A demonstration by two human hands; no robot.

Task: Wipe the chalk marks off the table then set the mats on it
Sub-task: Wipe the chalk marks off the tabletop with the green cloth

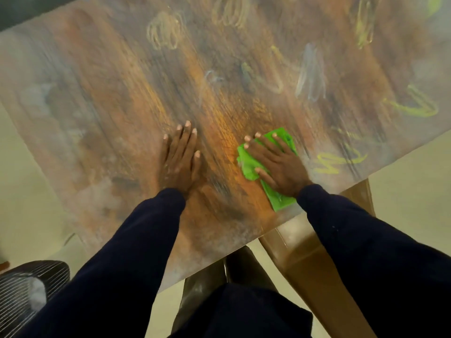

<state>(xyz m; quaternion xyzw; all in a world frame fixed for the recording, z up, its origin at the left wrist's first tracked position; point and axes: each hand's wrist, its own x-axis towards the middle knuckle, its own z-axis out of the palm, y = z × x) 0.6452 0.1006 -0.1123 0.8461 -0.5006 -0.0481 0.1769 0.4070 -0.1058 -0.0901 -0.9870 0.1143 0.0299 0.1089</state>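
Pressing a green cloth (249, 164), the right hand (278, 164) lies flat, left hand (179, 159) open beside it. Beyond: yellowish, seemingly looped chalk marks (415, 109).

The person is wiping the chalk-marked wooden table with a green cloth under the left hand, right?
Wrong hand. The head view shows the folded green cloth under the right hand, on the chalk-marked wooden table; the left hand lies flat on the wood.

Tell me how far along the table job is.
Done: the near left of the table shows only hazy smears. In hand: the right hand presses a green cloth flat; the left hand lies flat. Left: chalk scribbles across the far and right side; no mats visible.
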